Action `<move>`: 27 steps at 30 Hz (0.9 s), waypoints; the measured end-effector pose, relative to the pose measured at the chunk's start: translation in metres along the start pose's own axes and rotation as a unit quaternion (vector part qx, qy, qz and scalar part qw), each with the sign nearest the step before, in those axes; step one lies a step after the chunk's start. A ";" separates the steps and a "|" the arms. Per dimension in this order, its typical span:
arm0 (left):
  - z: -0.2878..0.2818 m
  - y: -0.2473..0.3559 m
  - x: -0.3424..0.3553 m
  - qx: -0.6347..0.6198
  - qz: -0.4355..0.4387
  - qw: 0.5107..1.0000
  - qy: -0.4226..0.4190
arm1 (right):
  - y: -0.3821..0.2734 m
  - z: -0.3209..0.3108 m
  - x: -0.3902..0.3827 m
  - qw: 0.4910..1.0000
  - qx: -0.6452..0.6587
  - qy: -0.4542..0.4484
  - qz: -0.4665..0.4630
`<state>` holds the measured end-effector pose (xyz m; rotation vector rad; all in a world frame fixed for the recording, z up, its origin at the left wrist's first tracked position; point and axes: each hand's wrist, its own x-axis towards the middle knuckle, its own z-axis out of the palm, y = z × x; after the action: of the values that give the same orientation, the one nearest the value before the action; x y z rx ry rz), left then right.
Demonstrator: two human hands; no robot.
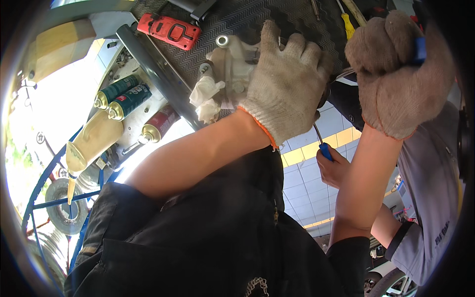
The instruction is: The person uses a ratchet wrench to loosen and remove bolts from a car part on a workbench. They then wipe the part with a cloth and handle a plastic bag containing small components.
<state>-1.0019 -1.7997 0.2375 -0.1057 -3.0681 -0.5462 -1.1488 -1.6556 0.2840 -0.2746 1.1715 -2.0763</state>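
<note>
My left hand (292, 84), in a knitted work glove with an orange cuff, lies over a grey cast metal part (235, 69) that looks like a brake caliper. Its fingers curl down over the far side, and the thumb is hidden. The part rests on a black ribbed mat (237, 24), with crumpled white paper (207, 96) against its left side. Raised at the upper right, my gloved right hand (396, 74) is closed in a fist around a blue-handled tool (419, 49). Most of that tool is hidden, so its kind does not show.
A red handheld device (169, 30) and a yellow-handled screwdriver (348, 24) lie on the mat. Several spray cans (129, 101) and a squeeze bottle (94, 141) stand at left. Close on my right, a co-worker in a grey shirt (430, 163) holds a blue-handled screwdriver (325, 151).
</note>
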 end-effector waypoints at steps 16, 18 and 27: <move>0.001 0.002 0.001 -0.023 -0.027 0.999 0.004 | 0.003 0.011 -0.079 0.979 -0.102 -0.094 -0.152; 0.000 0.004 0.000 0.001 -0.033 0.998 -0.050 | 0.000 0.014 -0.093 0.974 -0.108 -0.104 -0.172; -0.007 0.005 0.000 0.017 -0.043 0.996 -0.075 | -0.002 0.010 -0.108 0.968 -0.091 -0.120 -0.199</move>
<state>-1.0011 -1.7978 0.2459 -0.0152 -3.2388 -0.5104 -1.0675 -1.5876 0.3085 -0.8872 1.2330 -2.1923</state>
